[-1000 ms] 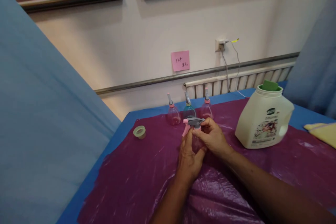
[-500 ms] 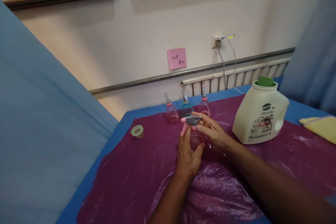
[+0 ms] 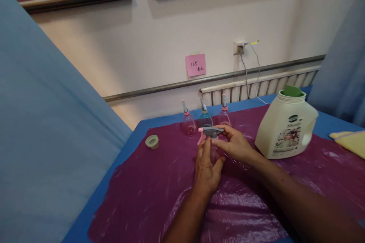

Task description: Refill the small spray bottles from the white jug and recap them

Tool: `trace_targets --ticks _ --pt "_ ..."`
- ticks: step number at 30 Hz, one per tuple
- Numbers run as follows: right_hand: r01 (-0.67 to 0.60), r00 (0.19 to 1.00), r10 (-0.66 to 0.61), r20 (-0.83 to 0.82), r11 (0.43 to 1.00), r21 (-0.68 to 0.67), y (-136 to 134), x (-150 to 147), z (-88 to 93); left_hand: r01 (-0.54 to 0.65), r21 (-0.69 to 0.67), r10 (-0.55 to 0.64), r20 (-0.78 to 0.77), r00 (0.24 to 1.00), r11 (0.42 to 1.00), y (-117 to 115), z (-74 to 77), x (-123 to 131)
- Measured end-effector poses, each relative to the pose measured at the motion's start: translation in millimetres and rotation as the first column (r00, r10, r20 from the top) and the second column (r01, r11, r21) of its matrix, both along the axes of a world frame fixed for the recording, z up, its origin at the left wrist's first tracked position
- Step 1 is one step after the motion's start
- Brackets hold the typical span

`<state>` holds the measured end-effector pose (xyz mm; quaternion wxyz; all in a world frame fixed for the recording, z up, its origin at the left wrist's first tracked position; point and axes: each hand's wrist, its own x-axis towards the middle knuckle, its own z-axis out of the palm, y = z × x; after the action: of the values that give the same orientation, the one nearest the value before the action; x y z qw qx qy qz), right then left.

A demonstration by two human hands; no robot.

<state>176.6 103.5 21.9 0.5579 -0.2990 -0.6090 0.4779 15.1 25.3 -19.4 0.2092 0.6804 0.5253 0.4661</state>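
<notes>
Hands: two, both belonging to one person seated at the bench, forearms reaching in from the lower edge.
Left hand [image 3: 206, 168]: its grip is closed around the clear pink body of one small spray bottle [image 3: 213, 152], which stands upright on the sheet, mid-bench.
Right hand [image 3: 235, 145]: its grip pinches the bottle's grey trigger head [image 3: 211, 132] from the right side; the pink nozzle tip points left.
Other spray bottles: three, in a row just behind the held one, near the bench's far edge. The left bottle [image 3: 188, 122] and the right bottle [image 3: 224, 116] are pinkish; the middle bottle [image 3: 204, 117] is bluish.
Detergent jug [image 3: 286, 129]: one, white with a handle, and a green cap [image 3: 291, 91] sitting in its mouth; it stands to the right of the hands, apart from them.
Tape roll [image 3: 152, 141]: one, pale green, lying flat to the left.
Yellow cloth [image 3: 349, 142]: one, at the far right edge.
Bench cover: one purple plastic sheet [image 3: 154, 193], wrinkled, over a blue cloth [image 3: 133, 137].
Wall: one pink sticky note [image 3: 195, 65], and one socket [image 3: 238, 47] with a cable plugged in.
</notes>
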Motion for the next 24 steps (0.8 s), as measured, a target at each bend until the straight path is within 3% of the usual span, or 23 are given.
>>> trace_targets --ticks 4,12,19,24 --pt "0.052 0.999 -0.052 -0.004 0.999 0.017 -1 -7 -4.3 -0.014 -0.001 0.014 0.002 1.0 1.0 0 0.9 0" --pt "0.011 0.993 -0.016 -0.12 0.999 -0.043 1 -16 -8.1 0.004 0.033 -0.004 0.011 1.0 0.999 1 10.4 4" --pt "-0.15 0.967 0.122 -0.222 0.982 -0.115 -3 1 -0.3 -0.005 0.034 0.005 -0.002 1.0 0.999 4 2.3 3" --pt "-0.233 0.96 0.206 -0.19 0.964 -0.13 1 9 -0.3 -0.006 0.023 0.006 -0.019 1.0 1.0 3 3.3 3"
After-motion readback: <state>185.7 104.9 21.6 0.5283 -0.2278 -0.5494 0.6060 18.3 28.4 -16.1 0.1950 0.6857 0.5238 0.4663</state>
